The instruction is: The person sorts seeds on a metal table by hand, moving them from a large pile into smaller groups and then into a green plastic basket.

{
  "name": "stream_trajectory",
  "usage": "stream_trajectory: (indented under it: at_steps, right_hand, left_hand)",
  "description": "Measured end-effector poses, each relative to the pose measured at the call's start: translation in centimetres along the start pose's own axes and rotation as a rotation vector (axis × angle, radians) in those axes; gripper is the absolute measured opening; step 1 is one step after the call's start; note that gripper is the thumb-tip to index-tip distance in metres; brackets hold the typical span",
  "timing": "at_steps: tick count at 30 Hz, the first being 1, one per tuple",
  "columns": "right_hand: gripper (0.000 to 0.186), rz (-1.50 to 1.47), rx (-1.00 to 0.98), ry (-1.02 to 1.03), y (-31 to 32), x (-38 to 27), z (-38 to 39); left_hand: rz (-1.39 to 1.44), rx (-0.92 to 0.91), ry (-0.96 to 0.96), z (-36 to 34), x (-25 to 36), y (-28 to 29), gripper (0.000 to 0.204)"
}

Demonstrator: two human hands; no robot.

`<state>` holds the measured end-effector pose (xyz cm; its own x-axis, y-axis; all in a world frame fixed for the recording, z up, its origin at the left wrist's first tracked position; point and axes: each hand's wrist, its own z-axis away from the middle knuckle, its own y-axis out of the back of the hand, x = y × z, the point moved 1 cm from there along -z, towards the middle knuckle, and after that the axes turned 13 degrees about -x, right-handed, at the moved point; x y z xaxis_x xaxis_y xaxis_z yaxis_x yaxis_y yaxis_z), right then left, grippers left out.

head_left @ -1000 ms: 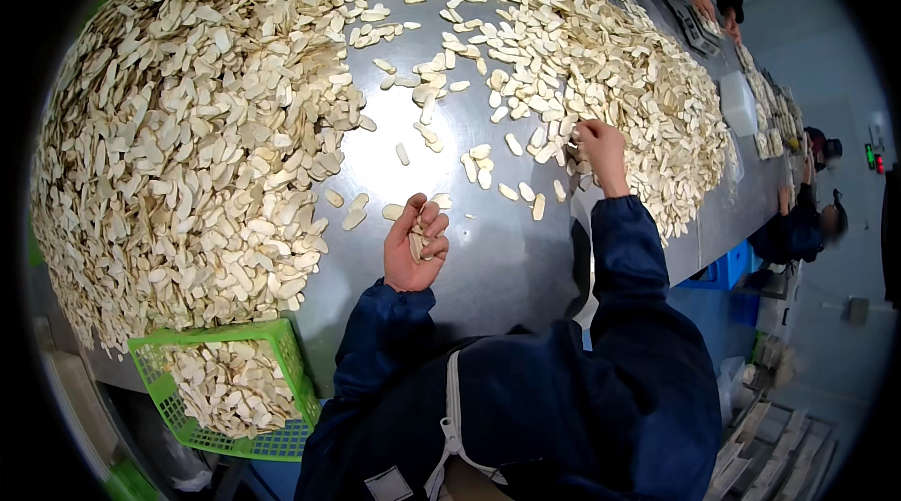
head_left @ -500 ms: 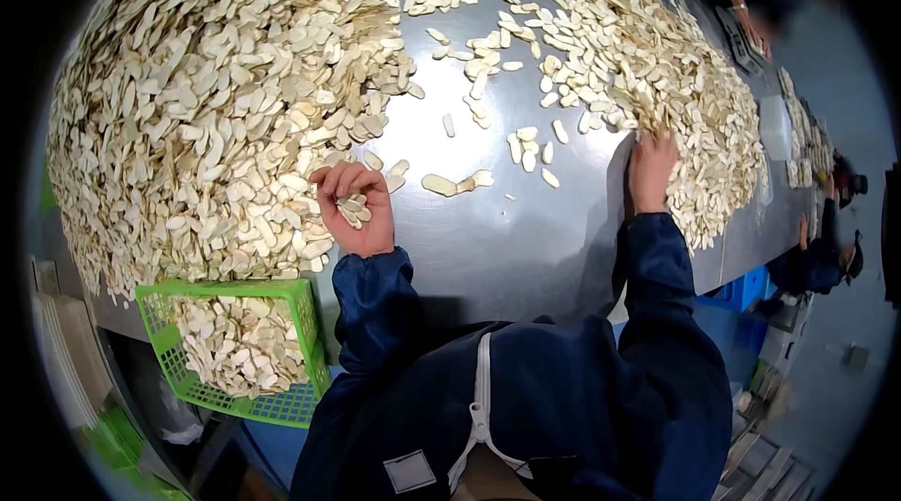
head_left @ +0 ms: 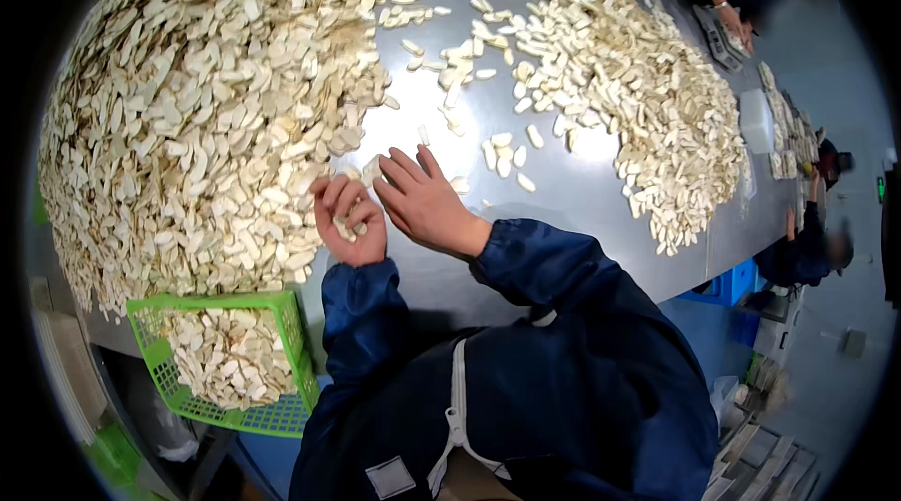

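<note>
My left hand (head_left: 364,243) is curled, palm up, around a few pale dried root slices (head_left: 347,228), beside the edge of the large left heap of slices (head_left: 206,116). Just right of it, my right hand (head_left: 434,206) reaches across with its fingers stretched out, back of the hand up. Its fingertips are next to a loose slice (head_left: 373,169) at the heap's edge; whether they touch it I cannot tell. The right palm is hidden. A second heap of slices (head_left: 648,107) lies farther right on the metal table (head_left: 554,196).
A green plastic basket (head_left: 298,351) with slices in it sits at the near left table edge. Several loose slices (head_left: 504,152) are scattered between the heaps. A scale (head_left: 721,39) and a white block (head_left: 756,121) stand far right, near another person's hand (head_left: 732,24).
My right hand has left the right heap and swung left, close to my left hand. Its fingers are now straightened. The left hand stays curled around its slices.
</note>
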<state>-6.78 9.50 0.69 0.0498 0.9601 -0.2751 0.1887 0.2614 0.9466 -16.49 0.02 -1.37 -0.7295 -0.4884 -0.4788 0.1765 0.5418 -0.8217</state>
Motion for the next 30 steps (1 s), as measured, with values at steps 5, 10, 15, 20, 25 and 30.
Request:
stream_trajectory:
  at_steps: [5,10,15,20,25,30]
  right_hand:
    - [0.026,0.16,0.104,-0.151,0.5,7.7,1.9]
    - [0.025,0.407,0.022,-0.572,6.5,18.6,10.2]
    - [0.023,0.661,0.093,-0.905,11.2,24.1,13.0]
    - [0.029,0.205,0.21,-0.31,5.7,15.9,-0.2]
    - [0.022,0.132,0.011,0.003,3.1,13.1,-5.2]
    - [0.015,0.39,0.102,-0.353,5.7,26.9,-2.5]
  left_hand:
    - [-0.035,0.057,0.01,0.3,0.1,0.5,0.009]
    - [-0.015,0.051,0.044,0.3,-0.4,0.7,0.01]
    - [0.001,0.052,0.067,0.1,-1.0,1.0,0.014]
    - [0.025,0.032,0.069,1.1,0.8,1.0,0.015]
    - [-0.089,0.113,0.142,0.5,0.0,1.9,0.013]
    - [-0.104,0.112,0.145,0.5,0.0,1.7,0.012]
